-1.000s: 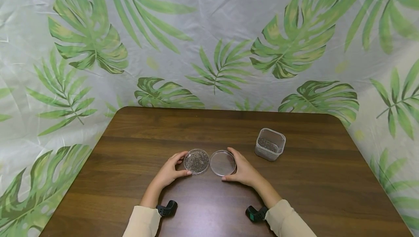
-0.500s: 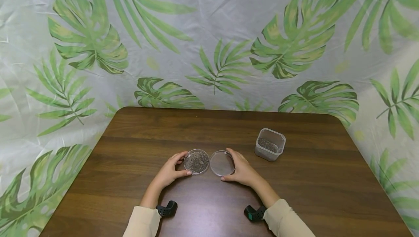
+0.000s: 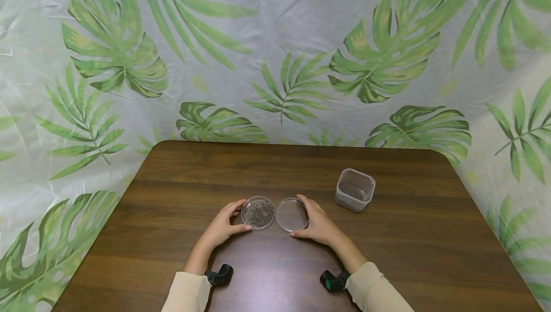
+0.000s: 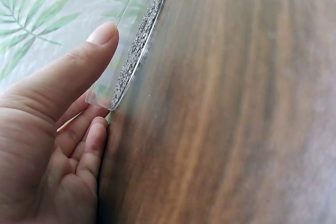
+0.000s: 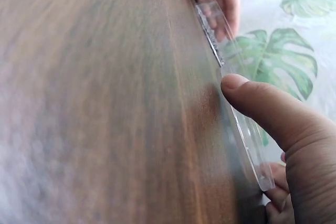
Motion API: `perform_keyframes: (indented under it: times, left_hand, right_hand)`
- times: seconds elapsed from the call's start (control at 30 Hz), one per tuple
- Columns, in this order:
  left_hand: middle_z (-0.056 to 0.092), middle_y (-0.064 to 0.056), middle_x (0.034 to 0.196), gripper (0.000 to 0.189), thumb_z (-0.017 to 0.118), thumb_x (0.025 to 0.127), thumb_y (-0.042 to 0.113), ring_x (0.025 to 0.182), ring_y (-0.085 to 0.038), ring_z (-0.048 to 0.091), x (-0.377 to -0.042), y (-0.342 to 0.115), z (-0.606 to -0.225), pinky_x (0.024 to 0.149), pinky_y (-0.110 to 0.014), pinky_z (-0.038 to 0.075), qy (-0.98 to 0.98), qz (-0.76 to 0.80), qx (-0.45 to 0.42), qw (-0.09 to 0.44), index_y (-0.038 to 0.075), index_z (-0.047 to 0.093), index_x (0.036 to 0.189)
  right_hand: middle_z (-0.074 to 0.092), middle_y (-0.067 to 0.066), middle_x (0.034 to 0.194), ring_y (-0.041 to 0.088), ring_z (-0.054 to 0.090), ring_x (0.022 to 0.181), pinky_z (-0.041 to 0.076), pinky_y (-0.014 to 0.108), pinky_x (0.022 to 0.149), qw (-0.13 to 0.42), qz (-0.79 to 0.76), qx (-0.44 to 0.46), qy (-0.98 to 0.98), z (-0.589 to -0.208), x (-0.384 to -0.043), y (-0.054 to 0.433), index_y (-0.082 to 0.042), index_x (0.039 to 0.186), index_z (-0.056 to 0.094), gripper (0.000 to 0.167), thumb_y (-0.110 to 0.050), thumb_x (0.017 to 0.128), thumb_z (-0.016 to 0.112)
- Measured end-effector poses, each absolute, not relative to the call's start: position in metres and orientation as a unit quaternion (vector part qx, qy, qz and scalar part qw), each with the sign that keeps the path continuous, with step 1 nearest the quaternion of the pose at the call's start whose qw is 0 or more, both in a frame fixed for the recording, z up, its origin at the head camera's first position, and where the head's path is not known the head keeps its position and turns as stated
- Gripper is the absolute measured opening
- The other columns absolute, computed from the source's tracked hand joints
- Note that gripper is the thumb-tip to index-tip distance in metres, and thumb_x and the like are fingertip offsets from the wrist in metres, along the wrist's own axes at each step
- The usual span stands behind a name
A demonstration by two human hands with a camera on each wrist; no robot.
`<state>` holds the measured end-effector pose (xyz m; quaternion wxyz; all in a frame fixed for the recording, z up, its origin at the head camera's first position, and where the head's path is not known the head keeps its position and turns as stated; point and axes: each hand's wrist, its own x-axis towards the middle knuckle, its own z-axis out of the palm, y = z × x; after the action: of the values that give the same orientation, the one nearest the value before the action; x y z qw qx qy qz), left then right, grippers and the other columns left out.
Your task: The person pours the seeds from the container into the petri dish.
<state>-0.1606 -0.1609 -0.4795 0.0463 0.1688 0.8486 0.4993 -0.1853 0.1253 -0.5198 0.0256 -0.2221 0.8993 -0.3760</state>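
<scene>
A round clear petri dish (image 3: 258, 213) holding a layer of small dark grey grains sits on the table. My left hand (image 3: 225, 223) grips it by its left side, thumb at the near edge and fingers at the far edge. In the left wrist view the grains (image 4: 137, 51) show as a thin layer through the clear wall. Close beside it on the right is a clear, shallow petri dish half (image 3: 291, 215) with nothing visible in it. My right hand (image 3: 318, 223) holds this one from the right between thumb and fingers. Both pieces lie flat, their rims side by side.
A square translucent plastic tub (image 3: 350, 203) with more dark grains at its bottom stands behind and to the right of my right hand. The brown wooden table (image 3: 206, 168) ends at a leaf-print curtain (image 3: 284, 25) at the back.
My right hand has shifted very slightly left with the clear dish half. The left hand and the grain-filled petri dish stay where they were.
</scene>
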Motion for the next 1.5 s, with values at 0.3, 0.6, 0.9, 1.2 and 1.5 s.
perform_keyframes:
  times: [0.3,0.6,0.9,1.2,1.5]
  left_hand:
    - [0.044,-0.024,0.125,0.068,0.075,0.071,0.005,0.112,-0.036,0.043,-0.16,-0.16,-0.478,0.095,-0.046,0.035,0.849,0.5,0.163,0.05,-0.007,0.042,0.129]
    - [0.044,-0.024,0.125,0.067,0.075,0.071,0.004,0.112,-0.036,0.043,-0.16,-0.16,-0.478,0.095,-0.046,0.035,0.851,0.498,0.161,0.051,-0.007,0.042,0.129]
    - [0.044,-0.024,0.125,0.067,0.075,0.071,0.004,0.112,-0.036,0.043,-0.16,-0.16,-0.478,0.095,-0.046,0.035,0.851,0.498,0.159,0.05,-0.007,0.042,0.129]
    - [0.045,-0.019,0.126,0.069,0.076,0.071,0.009,0.113,-0.031,0.043,-0.164,-0.163,-0.488,0.095,-0.043,0.036,0.854,0.495,0.152,0.052,-0.002,0.043,0.13]
    - [0.046,-0.007,0.127,0.073,0.079,0.068,0.021,0.113,-0.021,0.044,-0.176,-0.17,-0.515,0.096,-0.037,0.037,0.858,0.491,0.138,0.057,0.009,0.046,0.131]
  right_hand:
    - [0.034,0.012,0.137,0.027,0.031,0.125,0.031,0.046,0.098,0.033,-0.407,-0.215,0.887,-0.52,-0.184,0.125,-0.007,0.14,0.027,0.101,-0.039,0.06,0.081]
    - [0.031,0.012,0.139,0.025,0.033,0.123,0.033,0.046,0.097,0.038,-0.428,-0.207,0.879,-0.52,-0.183,0.124,-0.009,0.141,0.025,0.102,-0.037,0.061,0.081]
    - [0.034,0.011,0.137,0.025,0.037,0.12,0.036,0.045,0.094,0.019,-0.446,-0.208,0.87,-0.52,-0.183,0.122,-0.009,0.14,0.026,0.102,-0.037,0.06,0.082]
    - [0.034,0.009,0.137,0.024,0.037,0.12,0.036,0.044,0.094,0.004,-0.466,-0.204,0.861,-0.517,-0.183,0.119,-0.009,0.141,0.024,0.104,-0.032,0.058,0.084]
    - [0.035,0.013,0.137,0.027,0.037,0.121,0.035,0.049,0.094,-0.029,-0.486,-0.221,0.845,-0.514,-0.184,0.113,-0.004,0.139,0.025,0.104,-0.025,0.057,0.085]
